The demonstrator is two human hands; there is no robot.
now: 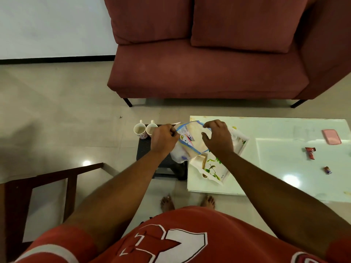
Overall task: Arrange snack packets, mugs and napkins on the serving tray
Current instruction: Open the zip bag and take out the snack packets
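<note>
A clear plastic bag with a blue rim point(190, 141) is held open in the air between both hands. My left hand point(163, 138) pinches its left edge and my right hand point(218, 137) grips its right edge. Below the bag, a white serving tray with a green leaf print point(214, 168) lies on the corner of a white glass table point(284, 149), with a folded napkin point(198, 161) on it. Two white floral mugs point(145, 130) stand on a small dark stool point(146, 149) to the left. Two small red snack packets point(310, 152) point(327, 170) lie on the table at the right.
A pink phone point(331, 137) lies at the table's far right. A maroon sofa point(209, 54) stands behind the table. A dark wooden chair frame point(38, 186) is at the lower left. My bare feet point(187, 203) are on the tiled floor beside the table.
</note>
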